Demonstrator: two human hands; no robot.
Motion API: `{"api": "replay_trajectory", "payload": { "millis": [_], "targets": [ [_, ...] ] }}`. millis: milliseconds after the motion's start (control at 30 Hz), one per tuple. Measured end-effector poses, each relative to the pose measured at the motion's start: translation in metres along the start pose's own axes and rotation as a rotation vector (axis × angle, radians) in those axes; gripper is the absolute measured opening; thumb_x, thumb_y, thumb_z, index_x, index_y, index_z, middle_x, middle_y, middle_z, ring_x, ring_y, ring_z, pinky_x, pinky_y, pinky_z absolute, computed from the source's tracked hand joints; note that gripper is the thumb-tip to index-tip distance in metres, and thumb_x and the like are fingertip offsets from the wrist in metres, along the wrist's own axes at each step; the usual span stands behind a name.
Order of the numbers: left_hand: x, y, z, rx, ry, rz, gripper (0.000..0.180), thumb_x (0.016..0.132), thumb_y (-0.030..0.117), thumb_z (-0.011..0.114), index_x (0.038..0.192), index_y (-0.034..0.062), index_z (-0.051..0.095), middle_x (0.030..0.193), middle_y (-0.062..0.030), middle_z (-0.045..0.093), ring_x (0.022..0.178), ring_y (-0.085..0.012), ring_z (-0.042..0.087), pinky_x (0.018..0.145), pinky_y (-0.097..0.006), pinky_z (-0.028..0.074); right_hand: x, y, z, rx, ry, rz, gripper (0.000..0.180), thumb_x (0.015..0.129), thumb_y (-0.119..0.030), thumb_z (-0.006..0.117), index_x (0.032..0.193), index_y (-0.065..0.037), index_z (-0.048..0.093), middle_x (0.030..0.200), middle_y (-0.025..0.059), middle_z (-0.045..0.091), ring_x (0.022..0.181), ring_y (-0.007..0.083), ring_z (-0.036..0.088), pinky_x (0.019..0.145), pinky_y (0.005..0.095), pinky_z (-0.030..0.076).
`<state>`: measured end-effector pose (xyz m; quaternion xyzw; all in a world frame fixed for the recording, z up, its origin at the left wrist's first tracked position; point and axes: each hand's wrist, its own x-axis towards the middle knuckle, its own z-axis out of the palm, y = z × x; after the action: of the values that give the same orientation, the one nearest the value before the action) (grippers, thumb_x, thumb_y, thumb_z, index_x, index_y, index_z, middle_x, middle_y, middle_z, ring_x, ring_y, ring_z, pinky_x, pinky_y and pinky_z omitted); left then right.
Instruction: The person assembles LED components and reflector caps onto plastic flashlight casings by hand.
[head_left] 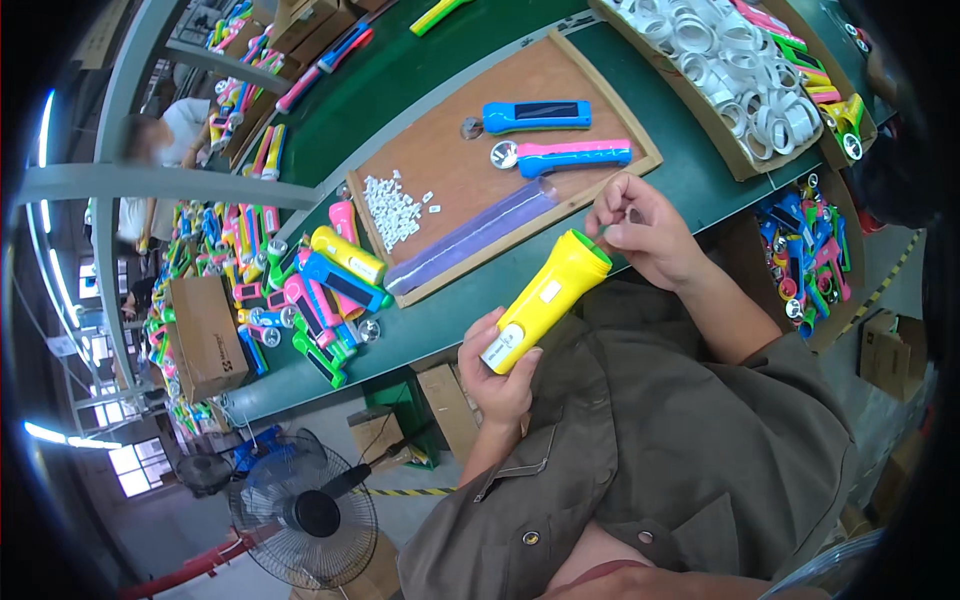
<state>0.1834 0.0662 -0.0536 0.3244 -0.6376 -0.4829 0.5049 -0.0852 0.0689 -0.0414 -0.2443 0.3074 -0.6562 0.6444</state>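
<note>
Holding the yellow flashlight point(553, 297) by its narrow end in the left hand point(500, 378), with fingers wrapped round; slanting forward-right to its green-lined mouth point(581, 252), near the green table point(430, 325); poising the right hand point(640, 235) nearest that mouth, with fingertips bunched; unclear whether pinching anything.

I'm not making out what the right hand point(655, 238) is pinching beside the yellow flashlight point(552, 300); the left hand point(497, 392) is hiding part of its lower end. The upper edge is cropping the box point(733, 158) of white rings point(745, 85).
</note>
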Motion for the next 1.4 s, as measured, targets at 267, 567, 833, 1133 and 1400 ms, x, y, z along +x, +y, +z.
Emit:
{"api": "replay_trajectory", "payload": {
  "millis": [267, 567, 833, 1133, 1400],
  "targets": [
    [0.009, 0.001, 0.004, 0.014, -0.198, 0.188, 0.056, 0.070, -0.002, 0.081, 0.116, 0.0078, 0.051, 0.119, -0.0180, 0.057, 0.110, -0.0324, 0.059, 0.092, -0.041, 0.050, -0.013, -0.020, 0.009, -0.233, -0.469, -0.112, 0.083, 0.072, -0.034, 0.084, 0.138, -0.007, 0.041, 0.139, 0.0120, 0.043, 0.135, 0.0234, 0.038, 0.113, 0.0422, 0.028],
    [0.024, 0.009, 0.019, 0.343, -0.604, 0.124, 0.074, 0.066, 0.015, 0.088, 0.126, 0.0062, 0.044, 0.120, -0.0176, 0.050, 0.106, -0.0340, 0.058, 0.091, -0.042, 0.048, -0.008, -0.007, 0.018, -0.487, -0.458, 0.029, 0.079, 0.073, -0.013, 0.077, 0.141, -0.004, 0.037, 0.136, 0.0118, 0.048, 0.129, 0.0220, 0.046, 0.110, 0.0390, 0.035],
    [0.025, -0.029, 0.060, 0.001, -0.546, 0.284, 0.087, 0.074, 0.007, 0.080, 0.144, 0.0129, 0.029, 0.145, -0.0195, 0.027, 0.129, -0.0396, 0.045, 0.104, -0.047, 0.041, -0.002, -0.014, 0.019, -0.782, -0.548, 0.073, 0.102, 0.059, -0.009, 0.073, 0.149, -0.002, 0.026, 0.149, 0.0137, 0.033, 0.140, 0.0241, 0.031, 0.114, 0.0372, 0.026],
    [-0.004, -0.038, 0.067, 0.021, -0.418, 0.116, 0.073, 0.078, 0.002, 0.073, 0.138, 0.0121, 0.033, 0.150, -0.0241, 0.020, 0.133, -0.0339, 0.040, 0.103, -0.045, 0.043, -0.018, 0.019, -0.008, -0.731, -0.330, -0.429, 0.111, 0.061, -0.030, 0.090, 0.148, -0.003, 0.026, 0.151, 0.0187, 0.022, 0.140, 0.0340, 0.030, 0.111, 0.0492, 0.030],
    [-0.001, -0.041, 0.072, -0.143, -0.349, 0.084, 0.071, 0.080, -0.002, 0.069, 0.137, 0.0093, 0.029, 0.146, -0.0283, 0.028, 0.133, -0.0354, 0.040, 0.108, -0.044, 0.036, -0.048, 0.026, -0.009, -1.097, -0.086, -0.727, 0.053, 0.067, -0.010, 0.085, 0.114, 0.000, 0.060, 0.114, 0.0180, 0.063, 0.104, 0.0351, 0.063, 0.089, 0.0414, 0.053]
  ]
}}
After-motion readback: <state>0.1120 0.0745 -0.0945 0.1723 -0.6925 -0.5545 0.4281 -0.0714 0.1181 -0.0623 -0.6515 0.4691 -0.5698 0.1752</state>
